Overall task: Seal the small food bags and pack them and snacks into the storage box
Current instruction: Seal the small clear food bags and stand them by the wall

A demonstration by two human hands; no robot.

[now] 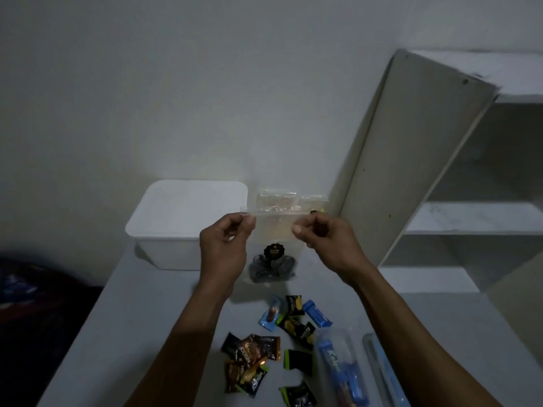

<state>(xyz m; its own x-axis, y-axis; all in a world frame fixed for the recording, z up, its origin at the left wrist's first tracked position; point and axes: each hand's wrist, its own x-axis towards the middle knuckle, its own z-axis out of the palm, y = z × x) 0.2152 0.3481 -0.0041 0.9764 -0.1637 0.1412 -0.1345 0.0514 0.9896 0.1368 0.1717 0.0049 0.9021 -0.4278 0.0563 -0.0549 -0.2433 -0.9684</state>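
I hold a small clear food bag (273,245) upright above the table, dark round snacks bunched at its bottom. My left hand (226,245) pinches the bag's top edge at its left corner. My right hand (320,239) pinches the same top edge toward its right end. The white storage box (176,230) stands behind and left of the bag, its lid on. Several wrapped snacks (258,359) in black, orange, green and blue wrappers lie scattered on the table (123,333) below my forearms.
More clear bags (293,201) stand behind the held one. A clear bag with blue packets (340,374) and another clear bag (379,374) lie at the front right. A tall open cabinet door (411,160) and shelves rise to the right. Dark bedding (35,295) lies left.
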